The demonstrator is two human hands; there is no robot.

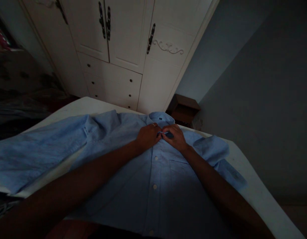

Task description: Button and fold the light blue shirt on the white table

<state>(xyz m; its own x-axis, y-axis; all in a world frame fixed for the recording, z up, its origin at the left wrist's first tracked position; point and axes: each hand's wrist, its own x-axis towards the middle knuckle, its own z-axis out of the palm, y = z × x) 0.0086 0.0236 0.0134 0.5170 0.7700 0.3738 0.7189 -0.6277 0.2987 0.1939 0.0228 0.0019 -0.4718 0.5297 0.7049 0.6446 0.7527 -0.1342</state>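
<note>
A light blue button-up shirt (133, 172) lies face up on a white table (255, 189), collar (159, 118) at the far side, sleeves spread left and right. My left hand (148, 135) and my right hand (174, 136) meet just below the collar, both with fingers pinched on the shirt's front placket near the top button. A ring shows on my left hand. White buttons run down the placket toward me, and a chest pocket sits to the right of them.
A white wardrobe (123, 49) with dark handles and drawers stands behind the table. A small brown box-like stand (184, 109) sits at the wall corner. Dark cluttered fabric (21, 86) lies at the left. A grey wall fills the right side.
</note>
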